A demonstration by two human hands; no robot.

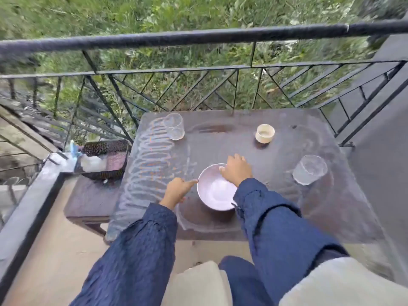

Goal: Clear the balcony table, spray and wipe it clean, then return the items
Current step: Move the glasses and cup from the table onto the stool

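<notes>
From the head camera, a person in dark blue sleeves leans over a brown balcony table (231, 228) set against a black metal railing (198, 37), greenery below. The right hand (237, 171) rests on the far rim of a white bowl (215, 193) near the table's front edge, fingers curled over the rim and gripping it. The left hand (176, 191) sits just left of the bowl, loosely closed, its forefinger stretched out to touch the bowl's side. Pale looping streaks cover the table's left half. A clear glass (174, 127) stands at the far left corner, a second clear glass (310, 170) near the right edge, and a small cream cup (265, 133) between them toward the back. On a lower side table (92, 195) to the left lies a dark mesh basket (103, 159) holding what appears, through motion blur, to be a white cloth.
</notes>
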